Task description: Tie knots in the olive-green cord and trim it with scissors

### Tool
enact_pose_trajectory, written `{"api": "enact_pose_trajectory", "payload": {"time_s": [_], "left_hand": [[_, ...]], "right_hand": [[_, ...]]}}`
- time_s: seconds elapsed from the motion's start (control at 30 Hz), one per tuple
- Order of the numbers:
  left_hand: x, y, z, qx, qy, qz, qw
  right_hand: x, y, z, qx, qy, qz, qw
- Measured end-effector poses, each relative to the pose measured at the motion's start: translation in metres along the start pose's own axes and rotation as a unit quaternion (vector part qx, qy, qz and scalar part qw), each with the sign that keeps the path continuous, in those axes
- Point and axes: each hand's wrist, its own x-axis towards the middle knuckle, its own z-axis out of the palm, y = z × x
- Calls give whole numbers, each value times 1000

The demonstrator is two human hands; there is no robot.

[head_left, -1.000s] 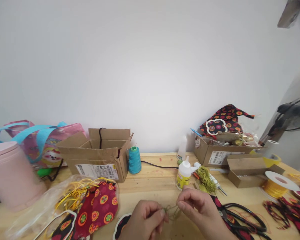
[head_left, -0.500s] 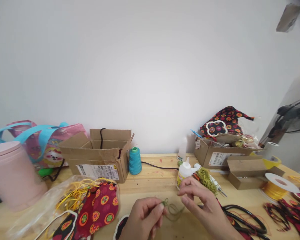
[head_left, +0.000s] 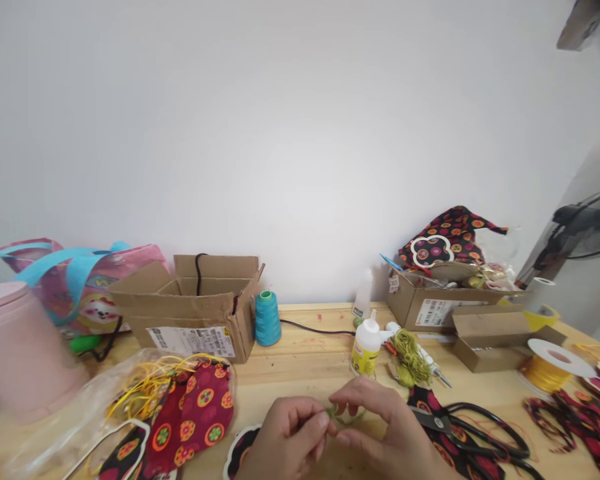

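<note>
My left hand (head_left: pixel 293 437) pinches a thin green cord (head_left: pixel 353 419) between thumb and forefinger, low in the middle of the head view. Close against its fingertips, my right hand (head_left: pixel 387 427) has its fingers bent around the looped part of the same cord. The fingers hide much of the cord. A skein of olive-green cord (head_left: pixel 413 357) lies beyond my right hand, beside a white glue bottle with a yellow label (head_left: pixel 365 350). Black-handled scissors (head_left: pixel 485 427) rest on patterned fabric (head_left: pixel 425 398) to the right.
Left of my hands lie a red patterned fabric piece (head_left: pixel 205 407) and yellow cords (head_left: pixel 145 387). Behind stand a cardboard box (head_left: pixel 190 330), a teal thread cone (head_left: pixel 267 320) and a pink bin (head_left: pixel 25 360). A yellow cord spool (head_left: pixel 550 370) and another box (head_left: pixel 430 313) are at right.
My right hand has moved left and down to meet my left fingertips, closing on the green cord. The scissors show more fully. The view has shifted slightly.
</note>
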Motion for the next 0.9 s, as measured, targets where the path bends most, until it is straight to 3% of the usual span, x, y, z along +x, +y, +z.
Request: {"api": "enact_pose_trajectory", "payload": {"time_s": [0.9], "left_hand": [[-3,-2,0,118,-52,-14,992]], "right_hand": [[1,-3,0,-78,-28,47,995]]}}
